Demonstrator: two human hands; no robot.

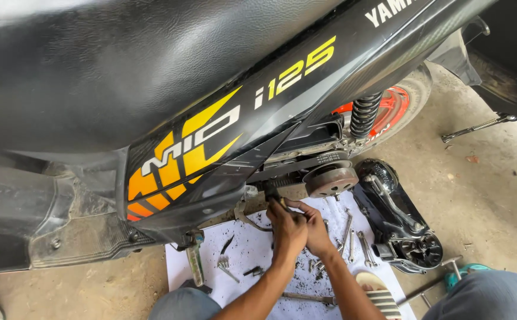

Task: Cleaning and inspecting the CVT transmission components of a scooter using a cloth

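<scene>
Low beside the scooter, the left hand (287,228) and right hand (316,228) are clamped together on a black-handled tool (272,192), transmission cover (396,216) already off, clutch pulley (332,179) still mounted.

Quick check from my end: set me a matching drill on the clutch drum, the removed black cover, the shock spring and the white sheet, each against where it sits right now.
Things:
1. round clutch drum
2. removed black cover
3. coiled shock spring
4. white sheet

Places:
A. flat on the concrete under both hands, strewn with spanners and dark grit
B. on the scooter, by the orange rear wheel
C. lying on the ground right of the sheet
D. on the scooter, just right of the hands, with the belt running to it

Pairs: 1-D, 2-C, 3-B, 4-A
</scene>
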